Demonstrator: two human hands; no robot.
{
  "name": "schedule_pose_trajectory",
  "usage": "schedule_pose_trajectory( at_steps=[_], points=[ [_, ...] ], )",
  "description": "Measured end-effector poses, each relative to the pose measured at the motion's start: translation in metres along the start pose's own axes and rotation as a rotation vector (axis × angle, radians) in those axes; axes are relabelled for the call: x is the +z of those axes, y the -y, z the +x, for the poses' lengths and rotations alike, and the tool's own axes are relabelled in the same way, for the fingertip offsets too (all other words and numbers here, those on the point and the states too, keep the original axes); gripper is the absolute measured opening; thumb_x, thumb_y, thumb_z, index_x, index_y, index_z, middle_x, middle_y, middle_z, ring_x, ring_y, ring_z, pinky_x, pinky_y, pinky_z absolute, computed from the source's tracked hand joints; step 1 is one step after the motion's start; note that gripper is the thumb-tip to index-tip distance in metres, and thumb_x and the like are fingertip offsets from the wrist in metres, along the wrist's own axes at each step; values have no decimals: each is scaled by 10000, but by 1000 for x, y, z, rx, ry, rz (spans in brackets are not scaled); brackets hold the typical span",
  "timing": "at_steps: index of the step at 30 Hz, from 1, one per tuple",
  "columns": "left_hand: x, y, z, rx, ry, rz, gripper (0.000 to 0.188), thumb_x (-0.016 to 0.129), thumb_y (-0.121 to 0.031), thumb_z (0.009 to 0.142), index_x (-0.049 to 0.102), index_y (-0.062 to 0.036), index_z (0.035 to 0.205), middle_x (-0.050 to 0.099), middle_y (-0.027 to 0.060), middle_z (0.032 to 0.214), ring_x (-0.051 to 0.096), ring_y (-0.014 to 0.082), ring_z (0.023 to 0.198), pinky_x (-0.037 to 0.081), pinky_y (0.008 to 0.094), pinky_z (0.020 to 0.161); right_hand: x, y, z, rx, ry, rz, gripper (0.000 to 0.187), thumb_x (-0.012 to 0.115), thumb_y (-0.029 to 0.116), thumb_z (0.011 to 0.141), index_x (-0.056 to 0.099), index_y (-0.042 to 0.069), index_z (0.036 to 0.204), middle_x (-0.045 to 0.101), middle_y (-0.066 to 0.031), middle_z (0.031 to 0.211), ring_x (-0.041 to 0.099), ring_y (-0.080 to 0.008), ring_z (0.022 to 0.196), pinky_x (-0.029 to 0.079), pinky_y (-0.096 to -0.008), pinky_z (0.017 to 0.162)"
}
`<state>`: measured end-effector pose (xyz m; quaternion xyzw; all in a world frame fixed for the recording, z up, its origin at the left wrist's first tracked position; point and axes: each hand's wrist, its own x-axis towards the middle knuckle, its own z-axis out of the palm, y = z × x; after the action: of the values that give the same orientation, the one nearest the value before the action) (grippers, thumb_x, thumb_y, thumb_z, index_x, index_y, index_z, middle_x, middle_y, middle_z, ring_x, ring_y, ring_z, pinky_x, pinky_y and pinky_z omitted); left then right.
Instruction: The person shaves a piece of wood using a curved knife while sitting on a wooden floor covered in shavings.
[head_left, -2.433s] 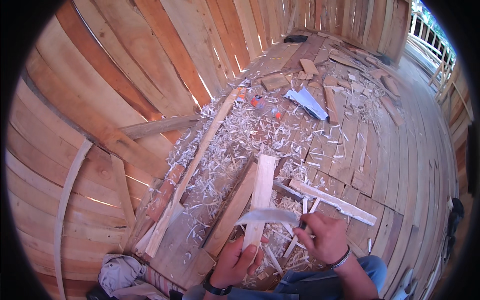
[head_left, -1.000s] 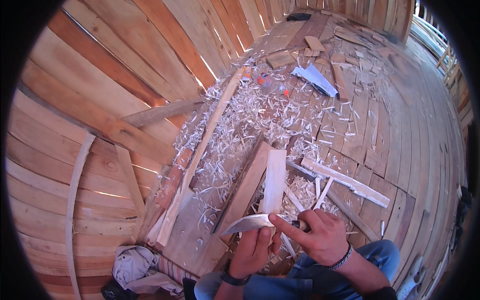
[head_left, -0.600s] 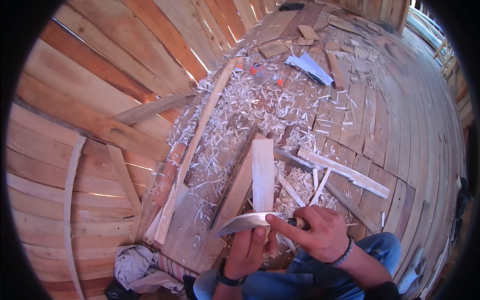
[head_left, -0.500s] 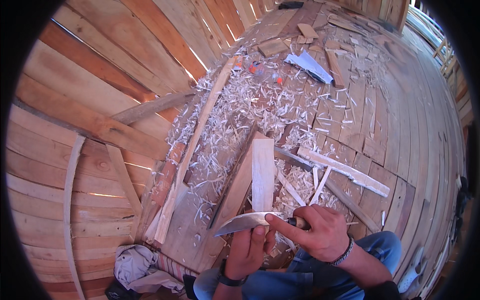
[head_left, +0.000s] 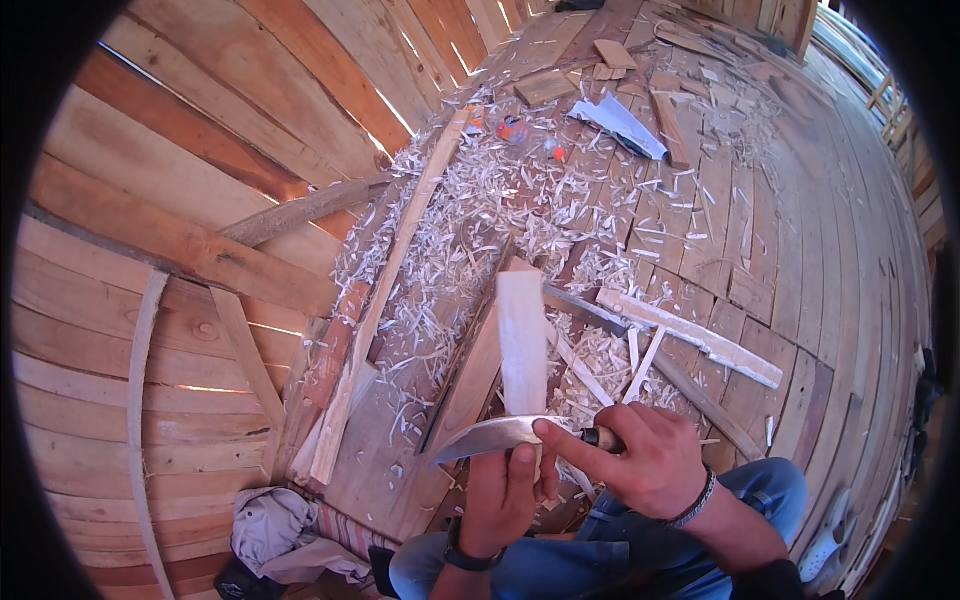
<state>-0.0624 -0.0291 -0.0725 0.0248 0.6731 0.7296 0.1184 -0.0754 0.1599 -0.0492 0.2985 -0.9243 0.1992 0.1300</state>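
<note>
My right hand (head_left: 650,455) is closed round the dark-and-wood handle of a wide curved knife (head_left: 490,437). Its forefinger lies stretched along the blade. The blade points left and crosses a pale, flat wooden piece (head_left: 523,340) close to its lower end. My left hand (head_left: 500,495) grips that lower end, thumb raised just under the blade, and part of the grip is hidden behind the knife. The wooden piece stands away from me, its far end by a brown board (head_left: 470,385) lying on the floor.
Curly wood shavings (head_left: 480,220) cover much of the plank floor. A long batten (head_left: 400,270) lies to the left, a whitish stick (head_left: 690,335) to the right. Farther off are a plastic bottle (head_left: 512,130) and a pale folded sheet (head_left: 620,127). Crumpled grey cloth (head_left: 272,527) lies lower left.
The wooden piece has tilted slightly, its far end shifting left and up. The knife and both hands have barely moved; the blade stays across the piece's lower end.
</note>
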Motion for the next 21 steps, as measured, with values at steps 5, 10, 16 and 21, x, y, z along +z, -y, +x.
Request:
schedule_pose_trajectory(
  at_steps=[5, 10, 16, 21],
  points=[
    [-5, -5, 1, 10, 58, -106, 273, 404, -243, 1032, 468, 14, 1099, 521, 45, 717, 493, 85, 581, 392, 231, 497, -3, 1, 2, 23, 28, 22, 582, 595, 169, 680, 638, 280, 1250, 480, -4, 739, 529, -122, 564, 464, -267, 467],
    [-5, -3, -3, -10, 6, -52, 255, 417, -244, 1030, 467, 6, 1036, 513, 37, 714, 471, 76, 541, 381, 224, 470, 1, -1, 0, -18, 17, 1, 568, 567, 221, 760, 571, 298, 1322, 387, 16, 700, 494, -106, 564, 441, -245, 437],
    [-1, -2, -3, -5, -42, -29, 379, 428, -386, 1016, 451, -9, 1045, 489, 43, 671, 463, 87, 473, 371, 214, 401, 2, 1, -1, -24, -5, -30, 570, 575, 231, 741, 586, 307, 1305, 386, 18, 703, 484, -101, 556, 436, -234, 433],
    [1, -5, -3, -36, -41, -31, 344, 412, -349, 1027, 445, -8, 1042, 468, 34, 664, 443, 76, 470, 363, 213, 401, 5, 1, -1, -40, -62, -109, 588, 593, 239, 702, 603, 326, 1284, 377, 28, 701, 460, -83, 540, 413, -215, 413]
  ],
)
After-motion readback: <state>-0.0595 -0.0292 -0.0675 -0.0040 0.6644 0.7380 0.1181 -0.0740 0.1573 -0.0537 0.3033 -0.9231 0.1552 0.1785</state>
